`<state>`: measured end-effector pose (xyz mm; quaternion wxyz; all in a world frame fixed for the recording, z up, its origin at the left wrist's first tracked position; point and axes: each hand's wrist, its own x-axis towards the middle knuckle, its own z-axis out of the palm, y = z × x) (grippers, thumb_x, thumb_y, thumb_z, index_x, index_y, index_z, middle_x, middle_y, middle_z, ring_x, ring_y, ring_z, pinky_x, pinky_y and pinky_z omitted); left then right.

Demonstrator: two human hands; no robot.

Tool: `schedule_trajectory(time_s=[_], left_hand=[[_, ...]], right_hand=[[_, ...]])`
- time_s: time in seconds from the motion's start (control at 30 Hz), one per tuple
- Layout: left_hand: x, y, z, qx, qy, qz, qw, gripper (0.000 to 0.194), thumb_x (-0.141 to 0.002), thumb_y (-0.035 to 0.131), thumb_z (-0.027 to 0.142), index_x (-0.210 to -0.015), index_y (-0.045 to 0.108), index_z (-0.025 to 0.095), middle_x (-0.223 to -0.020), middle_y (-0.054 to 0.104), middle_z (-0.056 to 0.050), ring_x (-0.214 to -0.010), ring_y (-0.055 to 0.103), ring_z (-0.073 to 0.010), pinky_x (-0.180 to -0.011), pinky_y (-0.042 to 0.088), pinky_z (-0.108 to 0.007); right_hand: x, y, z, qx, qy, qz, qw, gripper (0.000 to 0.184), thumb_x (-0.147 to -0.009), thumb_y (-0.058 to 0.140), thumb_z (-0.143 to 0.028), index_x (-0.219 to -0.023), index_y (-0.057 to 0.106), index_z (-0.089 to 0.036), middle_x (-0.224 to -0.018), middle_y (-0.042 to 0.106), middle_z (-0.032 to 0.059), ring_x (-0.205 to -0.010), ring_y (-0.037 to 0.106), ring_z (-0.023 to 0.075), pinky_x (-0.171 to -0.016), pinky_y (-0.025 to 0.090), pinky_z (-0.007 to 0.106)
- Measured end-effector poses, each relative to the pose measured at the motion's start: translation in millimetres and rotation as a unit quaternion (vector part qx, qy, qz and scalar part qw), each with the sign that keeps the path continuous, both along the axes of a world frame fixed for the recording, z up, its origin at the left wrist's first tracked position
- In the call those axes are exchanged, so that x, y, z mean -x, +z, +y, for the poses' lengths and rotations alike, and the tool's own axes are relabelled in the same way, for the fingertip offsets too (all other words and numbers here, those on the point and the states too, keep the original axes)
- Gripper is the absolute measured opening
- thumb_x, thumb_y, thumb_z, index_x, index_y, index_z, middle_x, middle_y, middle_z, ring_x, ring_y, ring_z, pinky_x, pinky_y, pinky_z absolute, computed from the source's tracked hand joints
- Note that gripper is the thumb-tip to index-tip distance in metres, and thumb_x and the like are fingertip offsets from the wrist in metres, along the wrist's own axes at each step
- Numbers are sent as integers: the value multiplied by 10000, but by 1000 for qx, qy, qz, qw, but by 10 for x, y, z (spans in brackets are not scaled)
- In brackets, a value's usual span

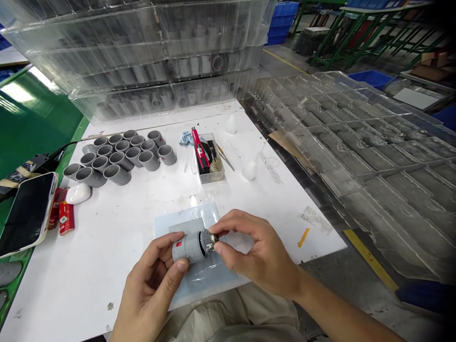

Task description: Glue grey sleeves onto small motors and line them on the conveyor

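Above the lap point(228, 318), the left hand point(149, 289) wraps firmly around a grey cylinder point(188, 247) at lower center, while the right hand point(258, 251) pinches a small metal piece point(214, 238) at its end, over a plastic sheet point(171, 221).

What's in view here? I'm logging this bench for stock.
Pipe pieces: about sixteen, grey, left of the white table.
Phone: one, black, table's left edge.
Red packets: two, red, beside the phone.
Oval object: one, white, near the pipe pieces.
Box: one, clear, mid-table, holding a red pen-shaped tool.
Cloth: one, light blue, beside the box.
Drop-shaped pieces: two, white, right of the box.
Bins: several, clear, behind and right of the table.
Sheet: one, pale blue, under the hands.
Held pipe piece: one, grey with red mark, over the sheet.
Left hand: gripping the held pipe piece.
Right hand: pinching its metal end.
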<state>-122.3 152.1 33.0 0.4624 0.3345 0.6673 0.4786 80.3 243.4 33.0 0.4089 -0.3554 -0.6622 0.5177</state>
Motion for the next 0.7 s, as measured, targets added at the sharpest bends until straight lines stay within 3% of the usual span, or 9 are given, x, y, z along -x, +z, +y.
schedule_trajectory(time_s=[0.7], left_hand=[[-4, 7, 2, 6, -6, -6, 1000, 431, -873, 856, 561, -1186, 785, 272, -944, 794, -30, -823, 747, -202, -720, 617, -240]], right_hand=[[7, 18, -6, 22, 10, -5, 1000, 200, -847, 797, -162, -1028, 841, -235, -992, 787, 29, -900, 739, 184, -856, 610, 309]])
